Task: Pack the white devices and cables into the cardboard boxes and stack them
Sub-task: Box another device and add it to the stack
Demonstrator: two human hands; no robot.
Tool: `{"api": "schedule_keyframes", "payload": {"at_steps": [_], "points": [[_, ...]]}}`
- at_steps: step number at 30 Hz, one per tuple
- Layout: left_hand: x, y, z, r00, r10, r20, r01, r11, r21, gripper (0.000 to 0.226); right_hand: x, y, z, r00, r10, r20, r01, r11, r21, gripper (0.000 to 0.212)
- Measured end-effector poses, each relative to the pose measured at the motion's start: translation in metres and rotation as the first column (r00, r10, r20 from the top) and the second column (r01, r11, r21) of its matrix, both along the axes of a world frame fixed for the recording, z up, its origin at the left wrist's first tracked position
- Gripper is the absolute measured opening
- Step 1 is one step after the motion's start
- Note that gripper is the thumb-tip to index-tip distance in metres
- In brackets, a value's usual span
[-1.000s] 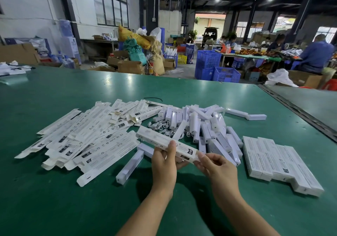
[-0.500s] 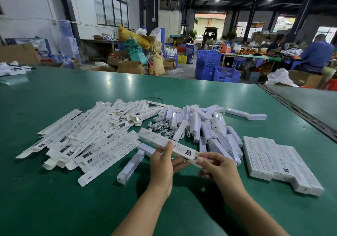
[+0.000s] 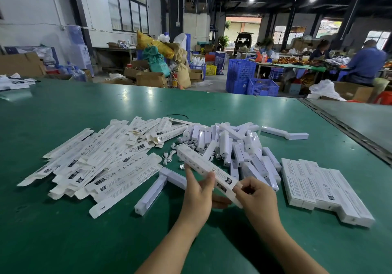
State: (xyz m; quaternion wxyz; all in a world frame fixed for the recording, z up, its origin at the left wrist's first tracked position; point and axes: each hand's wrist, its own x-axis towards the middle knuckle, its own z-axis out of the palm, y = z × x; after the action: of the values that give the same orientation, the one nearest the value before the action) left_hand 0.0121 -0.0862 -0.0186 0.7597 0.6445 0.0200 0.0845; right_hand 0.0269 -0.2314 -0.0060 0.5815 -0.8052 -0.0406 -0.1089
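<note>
Head view: the job reads as partly done. At 3 o'clock on the green desk (image 3: 63,242), a batch of closed boxes (image 3: 318,189) lies side by side, touching. Whether a second layer sits beneath I cannot tell. Plenty is left: a heap of white devices (image 3: 237,146) at 12 o'clock, coiled cables (image 3: 169,157) at its near edge, and a broad spread of flat unfolded cartons (image 3: 101,163) from 9 to 11 o'clock.

The box in hand (image 3: 203,165) is a long, slim white carton with black print, held above the desk at centre with its far end toward 11 o'clock. The left hand (image 3: 199,191) grips its middle, fingers curled round it. The right hand (image 3: 256,197) pinches the near end, probably closing the flap. Its contents are hidden.
</note>
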Motion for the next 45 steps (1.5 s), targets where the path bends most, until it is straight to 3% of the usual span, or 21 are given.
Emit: {"api": "schedule_keyframes", "payload": {"at_steps": [3, 5, 8, 11, 18, 22, 27, 36, 41, 45], "points": [[-0.004, -0.003, -0.004, 0.995, -0.034, 0.093, 0.011, 0.97, 0.241, 0.097, 0.002, 0.0, 0.0, 0.996, -0.077, 0.047, 0.076, 0.997, 0.019, 0.031], [-0.005, -0.004, -0.005, 0.986, -0.093, 0.141, 0.037, 0.934, 0.355, 0.085, 0.001, -0.001, 0.0, 0.994, -0.085, 0.063, 0.083, 0.995, 0.047, 0.028], [-0.004, 0.003, -0.005, 0.981, -0.132, 0.145, 0.063, 0.912, 0.405, 0.059, -0.001, -0.002, 0.001, 0.998, -0.036, 0.059, 0.033, 0.997, 0.064, 0.027], [-0.003, 0.008, -0.004, 0.977, -0.151, 0.15, 0.085, 0.923, 0.376, 0.057, -0.005, -0.003, 0.003, 0.992, 0.073, 0.101, -0.078, 0.996, 0.046, 0.031], [0.001, 0.011, -0.007, 0.983, -0.11, 0.145, 0.071, 0.965, 0.252, 0.065, -0.01, -0.009, 0.005, 0.911, 0.303, 0.279, -0.328, 0.944, 0.045, 0.019], [0.0, 0.01, -0.006, 0.981, -0.107, 0.16, 0.063, 0.963, 0.262, 0.058, -0.01, -0.01, 0.008, 0.848, 0.384, 0.366, -0.361, 0.923, -0.132, 0.007], [-0.002, 0.012, -0.004, 0.982, -0.098, 0.161, 0.063, 0.976, 0.208, 0.055, -0.011, -0.02, 0.016, 0.788, 0.521, 0.328, -0.435, 0.848, -0.303, 0.028], [0.001, 0.015, -0.003, 0.981, -0.107, 0.162, 0.091, 0.99, 0.106, 0.058, -0.007, -0.018, 0.017, 0.751, 0.564, 0.343, -0.411, 0.806, -0.426, 0.035], [0.001, 0.015, -0.002, 0.98, -0.141, 0.141, 0.122, 0.984, 0.133, 0.065, -0.004, -0.019, 0.013, 0.784, 0.515, 0.348, -0.327, 0.818, -0.474, 0.029], [0.0, 0.015, 0.001, 0.979, -0.151, 0.135, 0.136, 0.984, 0.113, 0.053, -0.005, -0.015, 0.009, 0.783, 0.458, 0.421, -0.28, 0.864, -0.419, 0.012]]}}
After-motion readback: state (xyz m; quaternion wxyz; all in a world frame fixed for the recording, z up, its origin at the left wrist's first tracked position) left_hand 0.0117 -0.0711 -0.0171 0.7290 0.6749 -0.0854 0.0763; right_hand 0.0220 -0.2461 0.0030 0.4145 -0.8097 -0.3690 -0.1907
